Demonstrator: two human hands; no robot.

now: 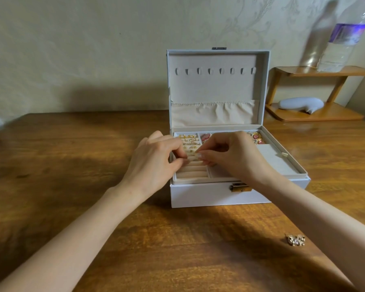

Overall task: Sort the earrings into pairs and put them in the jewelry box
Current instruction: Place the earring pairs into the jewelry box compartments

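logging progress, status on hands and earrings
Left hand and right hand both pinching small earring over jewelry box roll slots. Gold earrings out on table. Nothing blocking.

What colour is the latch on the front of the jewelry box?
Brassy gold; the latch shows best in the head view.

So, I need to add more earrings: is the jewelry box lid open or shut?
Open. The lid stands upright behind the tray, lined inside facing the camera.

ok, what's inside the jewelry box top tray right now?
Back ring-roll rows hold gold earrings, back compartments pink-stone pieces; front rolls bare. The left hand and right hand cover the middle rows, so anything there is hidden.
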